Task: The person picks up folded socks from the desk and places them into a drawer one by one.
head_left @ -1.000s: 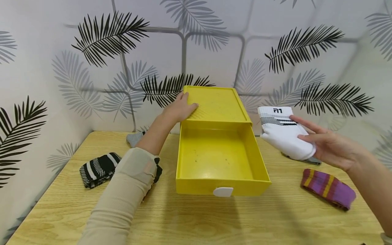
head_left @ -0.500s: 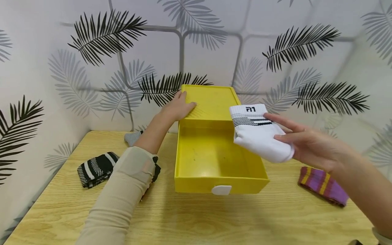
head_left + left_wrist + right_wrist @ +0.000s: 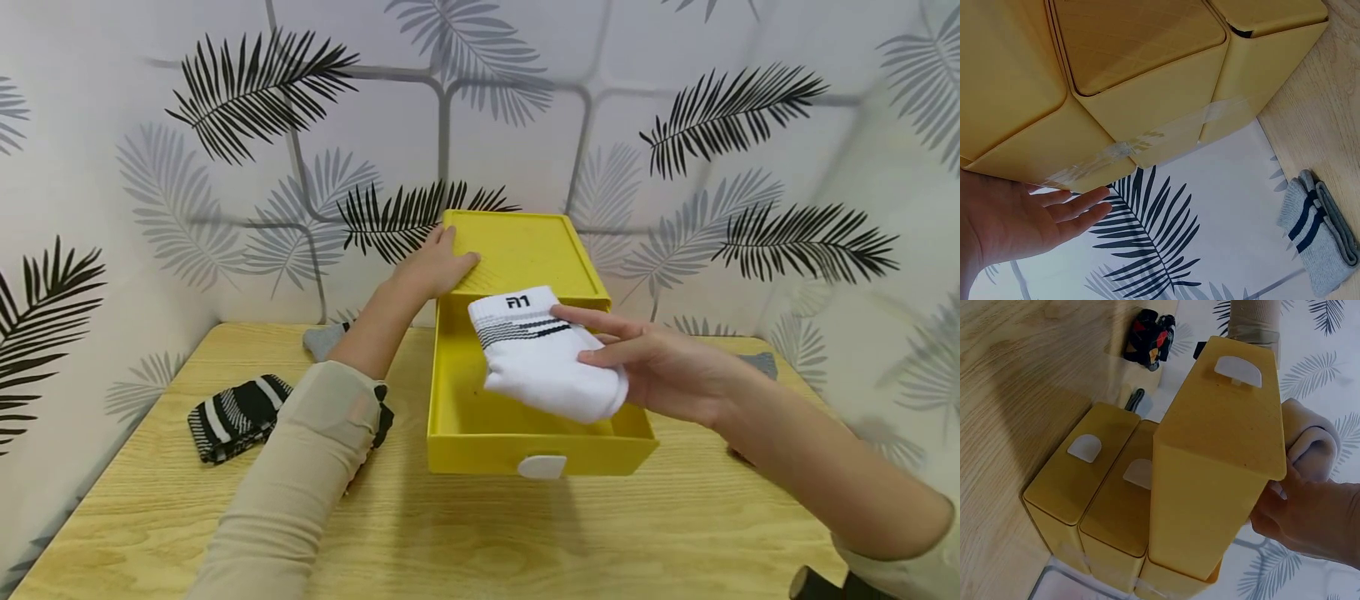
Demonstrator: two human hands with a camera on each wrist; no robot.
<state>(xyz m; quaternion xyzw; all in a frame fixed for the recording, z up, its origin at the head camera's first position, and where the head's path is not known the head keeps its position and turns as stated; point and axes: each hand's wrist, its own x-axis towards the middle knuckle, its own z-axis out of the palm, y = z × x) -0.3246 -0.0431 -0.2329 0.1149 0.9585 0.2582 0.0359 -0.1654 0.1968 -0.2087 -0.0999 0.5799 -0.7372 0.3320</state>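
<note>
White folded sock [image 3: 543, 358] with black stripes and a small black logo at the cuff, pinched in the right hand [image 3: 660, 371], fingers and thumb closed round it, above the open yellow drawer [image 3: 450, 392]. Left hand [image 3: 435, 267] flat, fingers straight, on the top of the yellow box [image 3: 532, 250]. On the wooden surface [image 3: 480, 533]: black-and-white striped sock [image 3: 232, 412] left of the drawer, grey sock [image 3: 322, 340] behind the left arm, another grey one [image 3: 759, 363] at far right.
</note>
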